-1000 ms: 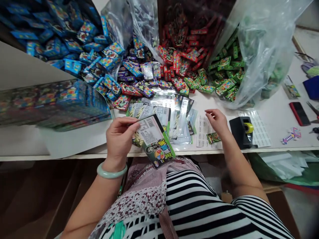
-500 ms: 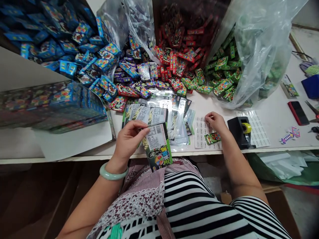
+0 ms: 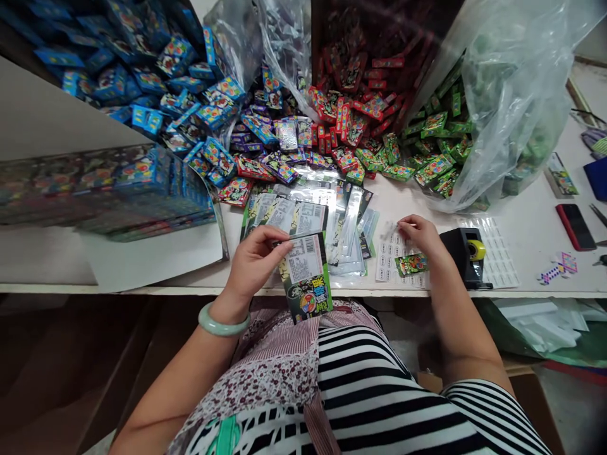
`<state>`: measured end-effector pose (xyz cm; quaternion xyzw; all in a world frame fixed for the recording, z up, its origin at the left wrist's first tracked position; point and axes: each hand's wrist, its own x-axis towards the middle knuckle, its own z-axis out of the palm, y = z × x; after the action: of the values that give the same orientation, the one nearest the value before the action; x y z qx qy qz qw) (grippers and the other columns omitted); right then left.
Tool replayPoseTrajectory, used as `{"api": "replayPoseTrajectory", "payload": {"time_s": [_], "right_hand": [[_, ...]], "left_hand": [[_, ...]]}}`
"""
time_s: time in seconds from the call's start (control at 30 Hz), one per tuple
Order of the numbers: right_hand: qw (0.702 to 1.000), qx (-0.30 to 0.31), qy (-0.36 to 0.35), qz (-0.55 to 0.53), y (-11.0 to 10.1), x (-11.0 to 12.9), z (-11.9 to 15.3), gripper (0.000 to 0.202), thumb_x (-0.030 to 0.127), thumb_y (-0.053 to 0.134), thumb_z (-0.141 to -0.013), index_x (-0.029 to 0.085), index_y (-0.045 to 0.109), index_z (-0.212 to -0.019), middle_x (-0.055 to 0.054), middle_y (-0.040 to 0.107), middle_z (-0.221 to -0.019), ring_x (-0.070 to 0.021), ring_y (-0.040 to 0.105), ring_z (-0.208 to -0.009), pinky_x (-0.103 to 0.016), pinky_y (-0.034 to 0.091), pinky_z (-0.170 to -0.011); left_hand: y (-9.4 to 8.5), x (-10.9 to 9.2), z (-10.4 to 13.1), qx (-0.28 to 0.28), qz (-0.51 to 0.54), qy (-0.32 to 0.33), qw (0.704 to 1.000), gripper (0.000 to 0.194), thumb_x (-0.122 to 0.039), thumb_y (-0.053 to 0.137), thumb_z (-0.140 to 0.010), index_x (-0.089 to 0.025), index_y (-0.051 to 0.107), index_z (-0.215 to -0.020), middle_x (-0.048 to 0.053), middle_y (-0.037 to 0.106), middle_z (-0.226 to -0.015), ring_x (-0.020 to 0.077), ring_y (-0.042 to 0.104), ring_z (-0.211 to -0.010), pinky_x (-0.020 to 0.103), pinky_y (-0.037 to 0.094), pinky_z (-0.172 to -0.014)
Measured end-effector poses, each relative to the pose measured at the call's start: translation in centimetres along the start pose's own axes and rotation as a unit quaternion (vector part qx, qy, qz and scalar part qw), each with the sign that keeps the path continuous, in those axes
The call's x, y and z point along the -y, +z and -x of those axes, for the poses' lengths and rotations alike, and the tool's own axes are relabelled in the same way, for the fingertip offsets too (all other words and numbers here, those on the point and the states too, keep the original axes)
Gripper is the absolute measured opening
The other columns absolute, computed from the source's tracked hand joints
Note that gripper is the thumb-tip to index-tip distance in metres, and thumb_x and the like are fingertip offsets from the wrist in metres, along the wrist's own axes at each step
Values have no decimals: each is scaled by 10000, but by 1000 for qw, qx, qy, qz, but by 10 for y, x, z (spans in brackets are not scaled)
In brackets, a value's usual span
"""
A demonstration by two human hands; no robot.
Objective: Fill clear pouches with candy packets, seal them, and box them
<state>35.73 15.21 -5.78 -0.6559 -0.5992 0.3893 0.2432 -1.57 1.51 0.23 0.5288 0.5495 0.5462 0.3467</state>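
Note:
My left hand [image 3: 256,262] is closed, thumb and fingers pinching the top edge of a black-and-green printed packaging card [image 3: 308,278]. The card shows a white barcode panel and hangs tilted over the table's front edge. My right hand [image 3: 420,234] pinches a small clear sticker [image 3: 397,225] over the sheet of oval stickers [image 3: 386,253]; the fingertips partly hide it. A small green candy packet [image 3: 411,264] lies on that sheet, just below the right hand. Beyond the left hand, more printed cards and clear sleeves [image 3: 348,221] lie overlapped.
Blue boxes [image 3: 175,57], purple boxes, red boxes [image 3: 353,123] and green boxes [image 3: 434,167] are heaped at the back, some in clear plastic bags [image 3: 516,95]. A black tape dispenser [image 3: 459,253] stands right of my wrist. Farther right lies a red-edged phone [image 3: 575,226].
My right hand has lifted slightly from the sticker sheet, and a clear bit now shows at its fingertips. My left hand still holds the card. The whole view has shifted slightly.

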Motion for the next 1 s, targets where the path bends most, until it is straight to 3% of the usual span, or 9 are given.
{"api": "replayPoseTrajectory", "payload": {"time_s": [0.17, 0.33, 0.47, 0.53, 0.6, 0.7, 0.8, 0.9, 1.0], "right_hand": [[999, 14, -25, -46, -5, 12, 3, 306, 516, 638, -765, 218, 574, -793, -14, 637, -723, -160, 623, -683, -321, 541, -674], [994, 79, -26, 74, 0, 22, 1, 224, 424, 663, -806, 214, 593, -772, -47, 687, -751, -189, 641, -714, -333, 526, -669], [992, 68, -41, 97, -1, 35, 8, 228, 435, 631, -822, 216, 595, -769, -51, 679, -758, -189, 614, -693, -339, 501, -666], [992, 53, -82, 81, -1, 54, 18, 244, 455, 642, -805, 216, 607, -770, -48, 667, -765, -188, 595, -701, -344, 490, -687], [987, 79, -139, 27, 3, 85, 33, 249, 467, 647, -800, 221, 616, -791, -39, 657, -777, -182, 585, -716, -338, 482, -702], [951, 196, -231, -53, 19, 142, 57, 205, 432, 634, -833, 228, 616, -821, -23, 650, -782, -167, 586, -727, -316, 474, -708], [905, 291, -308, -41, 45, 191, 70, 159, 374, 615, -852, 220, 617, -812, -13, 645, -767, -152, 575, -714, -297, 454, -697], [881, 328, -341, 7, 71, 215, 68, 124, 321, 592, -851, 211, 612, -799, -9, 644, -756, -147, 569, -708, -287, 435, -687], [872, 346, -343, 44, 89, 220, 60, 95, 285, 586, -845, 208, 606, -795, -4, 640, -752, -144, 564, -697, -280, 422, -677]], "left_hand": [[3, -1, 0, 13, 7, 20, 1000, 209, -378, 764, -807, -208, 645, -834, 4, 634, -817, 132, 610, -785, 273, 506, -727], [-2, -3, 4, 6, 5, 14, 1000, 205, -383, 749, -813, -214, 636, -840, 6, 626, -826, 141, 604, -798, 283, 504, -735], [-5, -1, 5, 2, 5, -3, 1000, 228, -398, 755, -795, -213, 628, -834, 7, 625, -818, 143, 597, -783, 283, 499, -717], [-3, -1, 5, 5, 7, -4, 1000, 231, -399, 751, -793, -214, 619, -834, 6, 622, -811, 142, 590, -771, 283, 493, -704], [1, -1, 4, 12, 8, 0, 1000, 223, -394, 740, -799, -214, 612, -831, 3, 612, -798, 140, 581, -755, 283, 486, -691], [5, -3, 5, 24, 6, 6, 1000, 192, -381, 703, -828, -214, 608, -835, 3, 600, -794, 139, 569, -748, 285, 481, -683], [5, -6, 7, 34, 6, 10, 999, 164, -361, 652, -871, -212, 595, -837, 0, 591, -792, 136, 562, -743, 284, 476, -682], [1, -9, 9, 35, 10, 16, 999, 171, -364, 625, -900, -209, 584, -839, -2, 585, -792, 137, 562, -750, 286, 475, -691], [-3, -7, 10, 31, 14, 14, 999, 188, -387, 619, -911, -210, 589, -854, 3, 585, -803, 142, 558, -759, 295, 474, -707]]}}
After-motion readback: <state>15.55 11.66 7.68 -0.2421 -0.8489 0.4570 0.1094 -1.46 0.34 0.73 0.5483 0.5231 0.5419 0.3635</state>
